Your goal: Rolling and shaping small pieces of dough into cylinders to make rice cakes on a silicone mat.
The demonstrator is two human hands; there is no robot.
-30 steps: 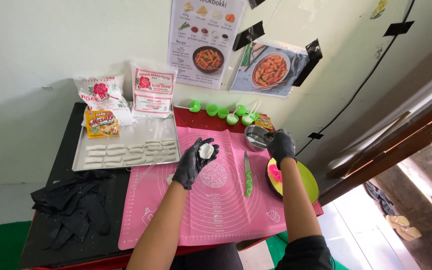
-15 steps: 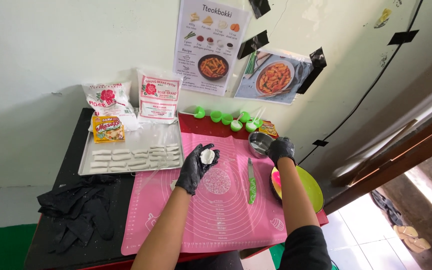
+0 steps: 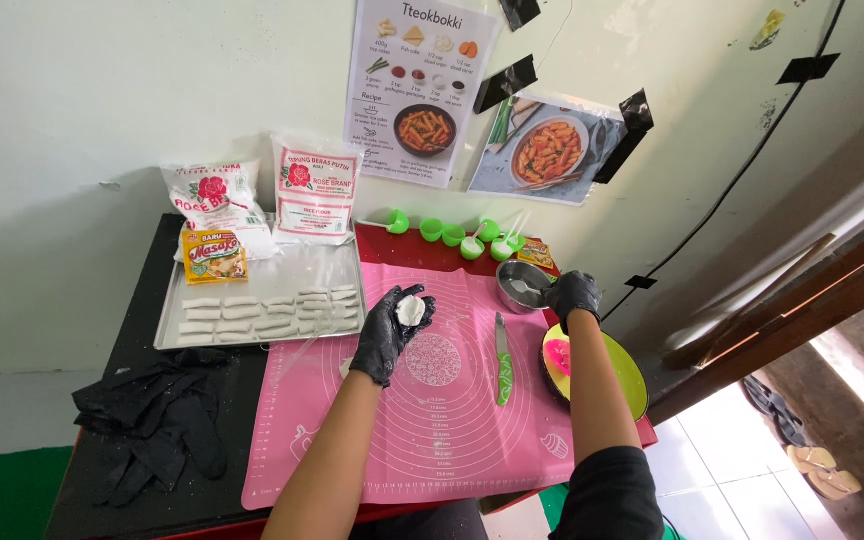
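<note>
The left hand (image 3: pixel 392 330), in a black glove, is cupped round a white dough ball (image 3: pixel 411 310) and holds it up over the pink mat (image 3: pixel 422 420). The right hand (image 3: pixel 572 295), also in a black glove, rests at the rim of a small metal bowl (image 3: pixel 522 287); I cannot tell if its fingers are curled or spread. A green knife (image 3: pixel 503 360) lies on the mat between the two arms. A green plate (image 3: pixel 617 370) sits under the right arm. To the left of the dough, a metal tray (image 3: pixel 252 300) holds rows of white dough sticks (image 3: pixel 267 312). Flour bags (image 3: pixel 272 200) lean on the wall behind the tray. Small green cups (image 3: pixel 457 235) stand by the wall. Black gloves (image 3: pixel 152 425) lie in a heap on the dark counter (image 3: pixel 142 330)
</note>
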